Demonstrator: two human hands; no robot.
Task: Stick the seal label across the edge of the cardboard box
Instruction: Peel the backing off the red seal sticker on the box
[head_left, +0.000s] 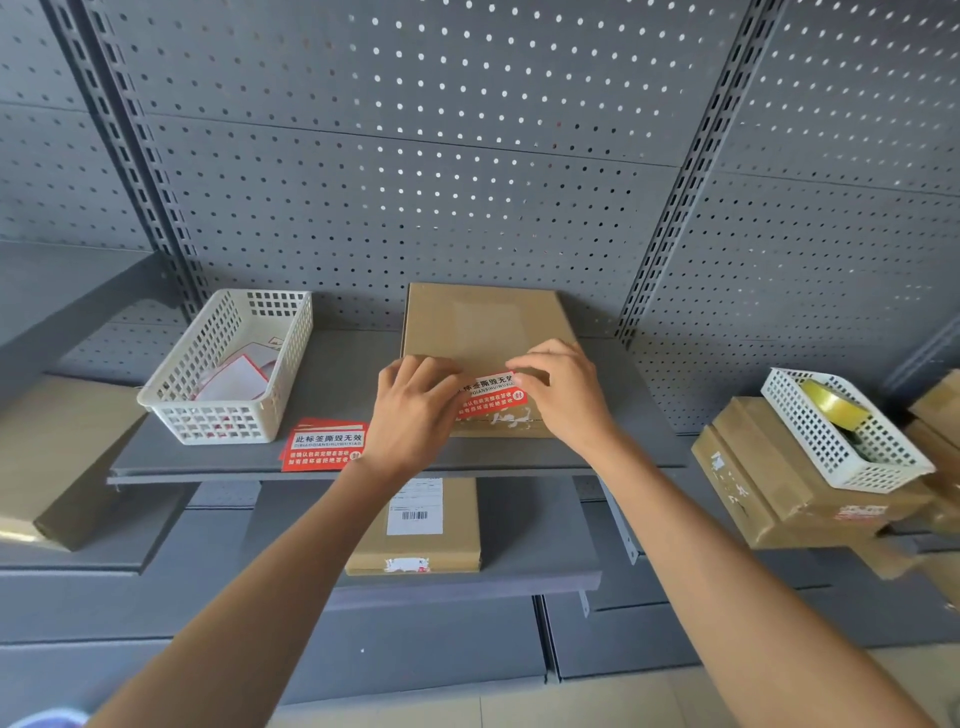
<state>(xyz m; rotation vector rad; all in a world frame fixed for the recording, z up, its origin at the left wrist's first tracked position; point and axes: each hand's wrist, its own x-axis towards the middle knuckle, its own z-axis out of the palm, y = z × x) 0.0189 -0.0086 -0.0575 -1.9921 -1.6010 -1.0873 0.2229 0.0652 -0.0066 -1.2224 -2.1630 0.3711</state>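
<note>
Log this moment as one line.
step: placing seal label | hands: left, right both on label | site: cardboard box front edge

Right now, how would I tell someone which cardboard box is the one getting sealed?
Find the grey shelf in front of the pegboard, between the two white baskets. The cardboard box lies flat at its middle, with both hands on its near edge. Unlike the other boxes, it has a red and white seal label held over that edge.

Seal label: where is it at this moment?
Head view, centre: the seal label lies on the cardboard box's near edge, between the left hand and right hand.
</note>
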